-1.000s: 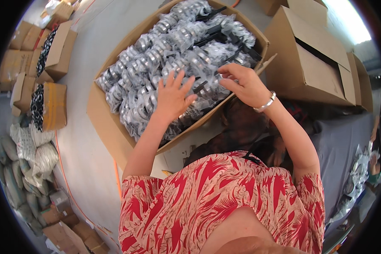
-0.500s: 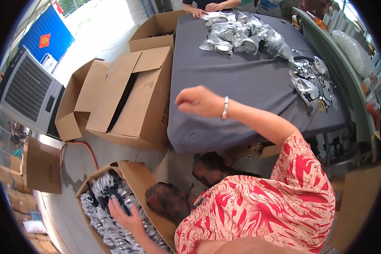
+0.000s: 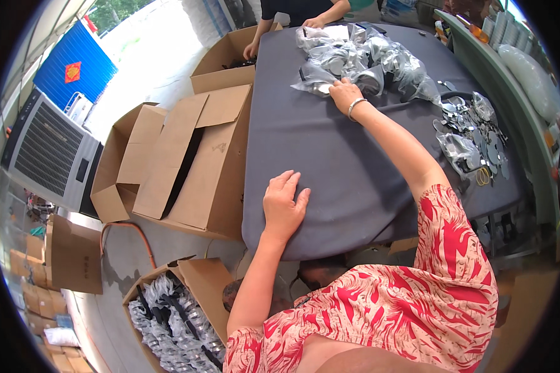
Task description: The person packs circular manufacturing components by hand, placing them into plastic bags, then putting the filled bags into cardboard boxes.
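My right hand (image 3: 346,97), with a silver bracelet at its wrist, reaches to the near edge of a pile of clear plastic bags (image 3: 339,59) on the far part of the table. Its bent fingers close on the edge of one bag (image 3: 315,81); their tips are partly hidden. Round, silvery metal parts show through the plastic. My left hand (image 3: 284,205) is over the near left part of the dark grey cloth-covered table (image 3: 330,205). Its fingers are stretched and apart, with nothing in them.
A carton (image 3: 199,276) of bagged parts with black pieces stands at lower left. Larger cardboard boxes (image 3: 221,168) line the table's left side. Loose metal pieces (image 3: 479,133) lie at right. Across the table, a co-worker's hand (image 3: 251,50) reaches into another box (image 3: 221,59).
My left hand has risen from over the carton of bagged parts to the table. My right hand has moved away from me to the bag pile. The co-worker's hand has shifted to the box.
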